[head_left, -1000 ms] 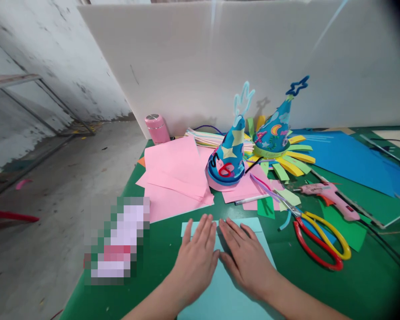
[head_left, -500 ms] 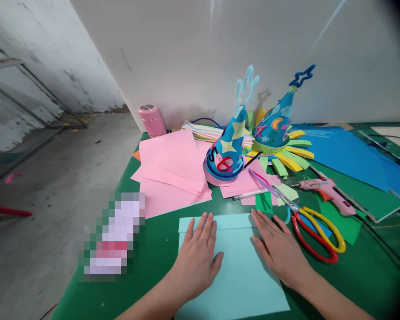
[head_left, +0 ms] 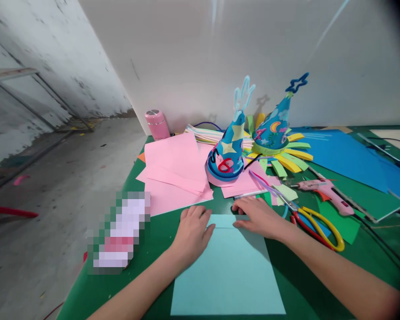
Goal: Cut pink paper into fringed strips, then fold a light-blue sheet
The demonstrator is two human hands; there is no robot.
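A light blue sheet of paper (head_left: 230, 271) lies on the green table, with a narrow folded strip along its far edge. My left hand (head_left: 194, 229) is at the sheet's far left corner, fingers bent over the edge and the thumb on the paper; it is closed on that edge. At the far right corner my right hand (head_left: 255, 216) has its fingers curled over the folded edge, thumb beneath them on the sheet. Both far corners are hidden under the hands.
Two decorated blue cone hats (head_left: 227, 153) (head_left: 273, 126) stand behind. Pink paper (head_left: 173, 155) and a pink flask (head_left: 157, 126) are back left. Scissors (head_left: 336, 231), a pink glue gun (head_left: 333, 195) and blue card (head_left: 353, 155) lie right. A pixelated item (head_left: 126, 226) is left.
Both hands have moved from lying flat on the sheet to its far edge, with their fingers now bent. My right hand has moved left. The view has shifted slightly.
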